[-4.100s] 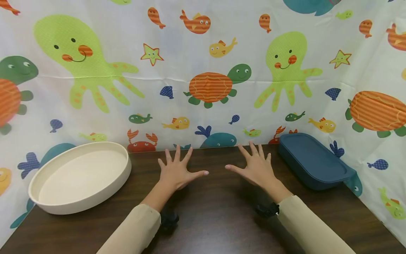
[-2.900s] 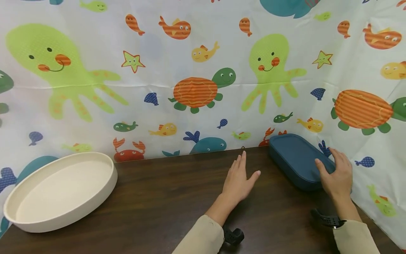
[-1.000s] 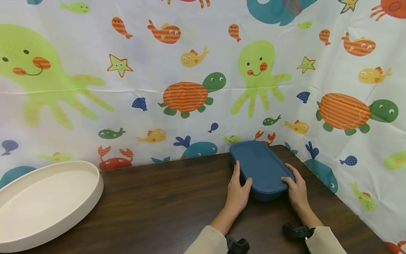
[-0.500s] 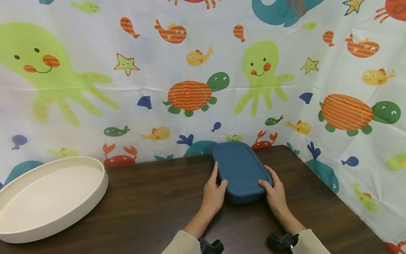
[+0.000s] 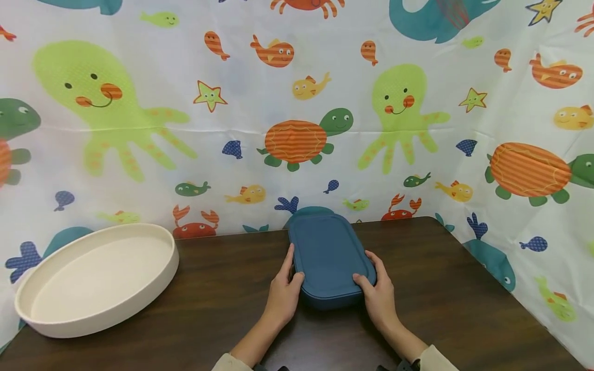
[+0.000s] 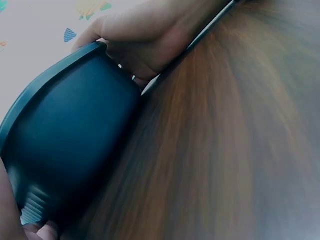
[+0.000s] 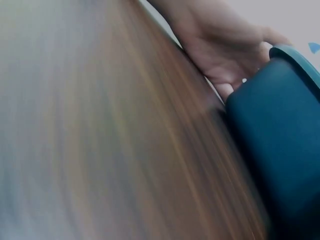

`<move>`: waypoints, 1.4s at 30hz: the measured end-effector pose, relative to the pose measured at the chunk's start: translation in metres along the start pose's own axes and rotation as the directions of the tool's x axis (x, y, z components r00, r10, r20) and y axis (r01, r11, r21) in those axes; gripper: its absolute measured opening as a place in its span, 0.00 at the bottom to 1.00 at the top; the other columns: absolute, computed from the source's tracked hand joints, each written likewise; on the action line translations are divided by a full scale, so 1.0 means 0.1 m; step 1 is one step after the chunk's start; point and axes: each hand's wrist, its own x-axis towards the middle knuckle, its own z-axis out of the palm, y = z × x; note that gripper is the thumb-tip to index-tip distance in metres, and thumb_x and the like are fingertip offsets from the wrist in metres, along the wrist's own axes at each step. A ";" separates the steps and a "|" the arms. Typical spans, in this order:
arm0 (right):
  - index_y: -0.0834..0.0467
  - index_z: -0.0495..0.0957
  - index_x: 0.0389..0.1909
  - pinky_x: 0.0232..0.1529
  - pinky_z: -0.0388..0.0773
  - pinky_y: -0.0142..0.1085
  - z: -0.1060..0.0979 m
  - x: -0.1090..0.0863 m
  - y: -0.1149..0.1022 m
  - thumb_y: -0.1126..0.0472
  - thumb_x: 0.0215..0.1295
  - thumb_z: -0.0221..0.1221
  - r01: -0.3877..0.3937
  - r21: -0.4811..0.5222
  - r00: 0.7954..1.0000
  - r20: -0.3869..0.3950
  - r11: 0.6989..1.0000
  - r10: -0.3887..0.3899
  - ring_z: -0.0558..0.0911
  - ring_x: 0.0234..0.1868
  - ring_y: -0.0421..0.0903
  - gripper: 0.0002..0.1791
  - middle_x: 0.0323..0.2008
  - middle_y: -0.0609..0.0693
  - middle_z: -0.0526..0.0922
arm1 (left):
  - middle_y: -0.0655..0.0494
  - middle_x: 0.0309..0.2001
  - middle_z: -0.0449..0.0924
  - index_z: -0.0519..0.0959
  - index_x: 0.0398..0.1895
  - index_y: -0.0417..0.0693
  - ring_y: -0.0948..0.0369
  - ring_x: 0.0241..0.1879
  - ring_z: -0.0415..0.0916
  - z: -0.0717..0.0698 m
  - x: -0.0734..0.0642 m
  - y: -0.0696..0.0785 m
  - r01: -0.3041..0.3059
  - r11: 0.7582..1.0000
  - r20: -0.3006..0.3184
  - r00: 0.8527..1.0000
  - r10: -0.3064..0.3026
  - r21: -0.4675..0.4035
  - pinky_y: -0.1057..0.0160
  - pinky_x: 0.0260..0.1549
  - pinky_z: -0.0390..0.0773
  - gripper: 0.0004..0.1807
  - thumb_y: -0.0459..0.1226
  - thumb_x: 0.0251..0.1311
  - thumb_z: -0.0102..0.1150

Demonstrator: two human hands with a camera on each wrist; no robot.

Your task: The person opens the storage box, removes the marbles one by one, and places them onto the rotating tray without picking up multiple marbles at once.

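A dark blue lunch box [image 5: 327, 257] with a fitted lid is in the middle of the table in the head view, its long sides running away from me. My left hand [image 5: 282, 299] grips its left side near the front corner, thumb over the lid's edge. On the opposite side my right hand [image 5: 379, 304] holds the front right corner, thumb on top and fingers down the side. The left wrist view shows the near end of the lunch box [image 6: 75, 120] close over the wood. Its underside and most of my fingertips are hidden.
A large round cream tray [image 5: 97, 281] with a low wall stands on the left of the dark wooden table [image 5: 436, 288]. A white cloth [image 5: 260, 108] printed with sea animals hangs along the back and right edges.
Both hands, earlier spread over the table with nothing in them, have reached right and taken hold of the lunch box. It has moved from the back right corner leftward to the middle.
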 end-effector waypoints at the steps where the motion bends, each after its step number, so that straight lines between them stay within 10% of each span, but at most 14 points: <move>1: 0.49 0.65 0.73 0.60 0.73 0.47 0.03 -0.02 -0.02 0.60 0.67 0.60 0.000 0.004 1.000 0.008 1.000 0.000 0.77 0.61 0.53 0.33 0.66 0.56 0.75 | 0.47 0.79 0.56 0.47 0.82 0.65 0.49 0.75 0.62 -0.05 -0.01 -0.01 0.000 1.000 0.000 1.000 0.000 0.008 0.46 0.65 0.71 0.39 0.37 0.69 0.43; 16: 0.43 0.65 0.73 0.68 0.66 0.63 0.11 -0.14 -0.07 0.42 0.66 0.63 0.211 -0.172 0.971 0.148 0.962 -0.187 0.65 0.74 0.58 0.37 0.76 0.53 0.60 | 0.51 0.80 0.54 0.49 0.82 0.65 0.51 0.77 0.59 -0.31 -0.09 -0.08 -0.038 0.999 -0.019 0.999 0.039 0.024 0.42 0.72 0.64 0.38 0.35 0.70 0.43; 19: 0.42 0.73 0.69 0.66 0.65 0.69 0.12 -0.14 -0.06 0.41 0.59 0.68 0.428 -0.259 0.901 0.199 0.866 -0.386 0.60 0.76 0.63 0.36 0.79 0.56 0.57 | 0.50 0.80 0.54 0.50 0.82 0.65 0.49 0.77 0.58 -0.33 -0.11 -0.09 -0.037 0.998 -0.032 0.999 0.038 0.042 0.40 0.72 0.63 0.37 0.35 0.70 0.43; 24: 0.42 0.81 0.61 0.75 0.57 0.62 0.14 -0.13 -0.03 0.34 0.54 0.68 0.710 -0.337 0.703 0.283 0.618 -0.653 0.65 0.75 0.60 0.34 0.72 0.55 0.72 | 0.49 0.80 0.55 0.51 0.82 0.63 0.47 0.76 0.60 -0.36 -0.13 -0.10 -0.031 0.997 -0.033 0.999 0.033 0.065 0.39 0.70 0.65 0.36 0.36 0.71 0.43; 31: 0.48 0.87 0.53 0.78 0.58 0.41 0.19 -0.14 -0.03 0.42 0.58 0.68 0.849 -0.233 0.524 0.265 0.474 -0.809 0.82 0.60 0.51 0.24 0.56 0.48 0.87 | 0.49 0.80 0.54 0.50 0.82 0.63 0.47 0.77 0.58 -0.39 -0.16 -0.09 -0.028 0.998 -0.031 0.999 0.030 0.064 0.39 0.72 0.63 0.34 0.39 0.75 0.40; 34: 0.48 0.88 0.51 0.73 0.64 0.41 0.21 -0.14 -0.05 0.43 0.59 0.68 0.868 -0.207 0.492 0.248 0.451 -0.835 0.84 0.57 0.50 0.21 0.53 0.48 0.88 | 0.51 0.81 0.52 0.49 0.82 0.64 0.48 0.78 0.55 -0.41 -0.18 -0.09 -0.029 0.998 -0.025 0.999 0.030 0.054 0.39 0.74 0.59 0.31 0.44 0.78 0.38; 42: 0.48 0.89 0.48 0.70 0.65 0.42 0.23 -0.13 -0.08 0.45 0.60 0.67 0.874 -0.140 0.485 0.214 0.465 -0.848 0.84 0.56 0.50 0.18 0.50 0.47 0.90 | 0.53 0.82 0.49 0.47 0.83 0.56 0.49 0.80 0.50 -0.40 -0.16 -0.09 -0.048 0.997 -0.026 0.998 0.049 0.068 0.39 0.76 0.52 0.32 0.51 0.80 0.27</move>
